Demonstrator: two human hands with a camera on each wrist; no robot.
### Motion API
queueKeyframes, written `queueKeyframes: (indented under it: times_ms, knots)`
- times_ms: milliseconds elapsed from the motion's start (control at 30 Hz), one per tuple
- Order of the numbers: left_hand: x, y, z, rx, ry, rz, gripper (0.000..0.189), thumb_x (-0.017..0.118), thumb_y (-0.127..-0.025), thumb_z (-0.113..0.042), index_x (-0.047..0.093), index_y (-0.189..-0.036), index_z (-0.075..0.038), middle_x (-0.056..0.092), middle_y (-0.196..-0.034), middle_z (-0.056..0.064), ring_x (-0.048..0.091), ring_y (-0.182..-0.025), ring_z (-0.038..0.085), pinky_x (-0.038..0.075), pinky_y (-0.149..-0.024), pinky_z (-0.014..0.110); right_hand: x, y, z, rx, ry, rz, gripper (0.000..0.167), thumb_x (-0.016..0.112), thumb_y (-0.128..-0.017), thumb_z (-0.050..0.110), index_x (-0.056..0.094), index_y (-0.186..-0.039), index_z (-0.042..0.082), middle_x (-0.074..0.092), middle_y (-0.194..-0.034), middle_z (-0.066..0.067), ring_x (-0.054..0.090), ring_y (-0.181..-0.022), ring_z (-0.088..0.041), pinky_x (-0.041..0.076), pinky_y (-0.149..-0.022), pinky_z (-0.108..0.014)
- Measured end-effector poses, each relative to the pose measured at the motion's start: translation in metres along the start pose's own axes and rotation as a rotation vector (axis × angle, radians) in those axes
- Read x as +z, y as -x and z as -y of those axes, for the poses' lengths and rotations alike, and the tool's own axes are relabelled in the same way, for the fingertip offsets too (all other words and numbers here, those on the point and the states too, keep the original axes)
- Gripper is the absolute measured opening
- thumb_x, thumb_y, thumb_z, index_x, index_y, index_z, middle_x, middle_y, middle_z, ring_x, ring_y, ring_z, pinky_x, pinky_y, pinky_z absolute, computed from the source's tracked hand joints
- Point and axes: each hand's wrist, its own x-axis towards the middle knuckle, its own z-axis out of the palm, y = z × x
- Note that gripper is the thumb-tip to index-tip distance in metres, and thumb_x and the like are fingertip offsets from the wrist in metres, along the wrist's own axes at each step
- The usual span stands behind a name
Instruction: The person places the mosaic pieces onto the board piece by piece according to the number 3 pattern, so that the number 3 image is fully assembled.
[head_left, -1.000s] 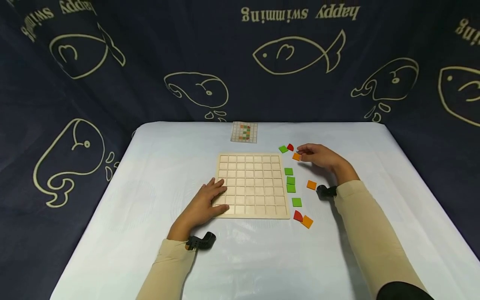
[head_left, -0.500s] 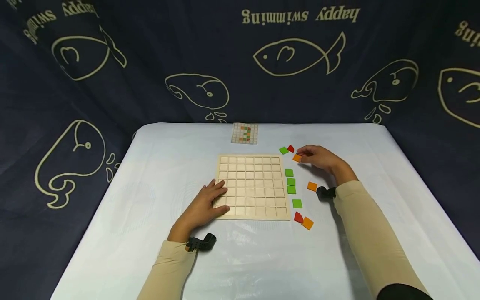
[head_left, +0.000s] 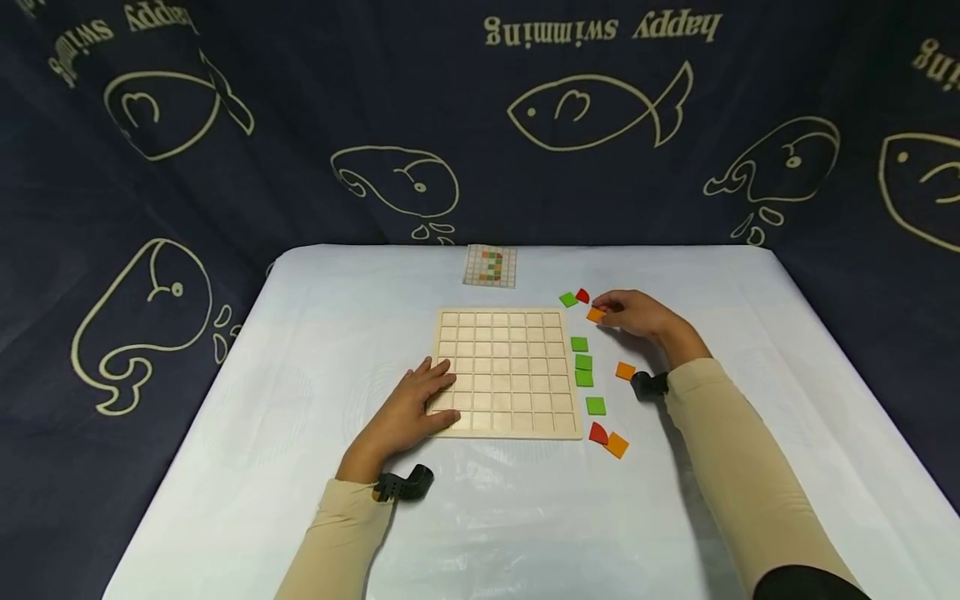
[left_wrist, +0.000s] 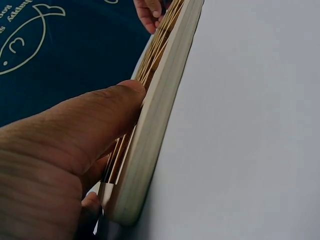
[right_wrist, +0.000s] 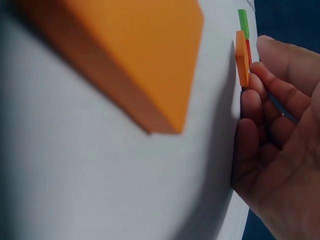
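Note:
A pale wooden grid board lies flat mid-table. My left hand rests over its near left corner, fingers spread, and in the left wrist view its thumb presses along the edge. Beyond the board's far right corner, my right hand rests low on the table, thumb and fingers loosely bent beside an orange square tile. From the right wrist, that orange tile shows right at the fingertips. A red quarter-round piece and a green tile lie just to its left.
Green tiles line the board's right side. An orange tile sits near the right wrist camera. A red quarter-round piece touches an orange tile nearer me. A pattern card lies behind the board.
Very little differs: the right hand has crept slightly left toward the orange tile. The left hand, board and loose tiles stay where they were.

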Motion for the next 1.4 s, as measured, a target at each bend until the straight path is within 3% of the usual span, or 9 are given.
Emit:
queueKeyframes:
  times_ms: [367,833,1233,1400]
  knots:
    - [0.000,0.000,0.000,-0.009,0.007,0.005,0.062,0.075,-0.090,-0.028,0.054,-0.141,0.000,0.036,-0.156,0.013,0.018,-0.149,0.035,0.012,-0.119,0.054,0.004,0.002,0.003,-0.022,0.036,-0.020,0.037,0.064,-0.096,0.007,0.056,-0.132,0.002,0.051,-0.118,-0.016,0.044,-0.106,-0.030,0.040,-0.090,-0.041]
    - [0.001,0.000,0.000,-0.020,0.008,0.017,0.063,0.075,-0.090,-0.027,0.052,-0.142,0.000,0.035,-0.157,0.012,0.017,-0.149,0.034,0.010,-0.120,0.053,0.009,0.001,0.001,-0.024,0.084,-0.017,0.037,0.060,-0.096,0.002,0.057,-0.133,0.004,0.051,-0.132,-0.018,0.043,-0.118,-0.034,0.035,-0.106,-0.052]
    - [0.000,0.000,0.000,-0.017,0.002,0.014,0.063,0.074,-0.091,-0.028,0.052,-0.143,0.000,0.035,-0.157,0.013,0.017,-0.149,0.035,0.011,-0.119,0.054,0.011,0.004,0.003,-0.056,0.067,-0.025,0.036,0.056,-0.096,-0.001,0.056,-0.132,0.000,0.052,-0.130,-0.021,0.044,-0.117,-0.035,0.035,-0.104,-0.052]
    - [0.000,0.000,-0.002,-0.008,0.001,0.013,0.062,0.074,-0.091,-0.028,0.052,-0.143,0.000,0.035,-0.157,0.013,0.018,-0.149,0.035,0.011,-0.119,0.054,0.011,0.003,0.002,-0.051,0.094,-0.032,0.037,0.060,-0.096,0.003,0.056,-0.133,0.001,0.051,-0.134,-0.021,0.044,-0.120,-0.035,0.035,-0.106,-0.052]
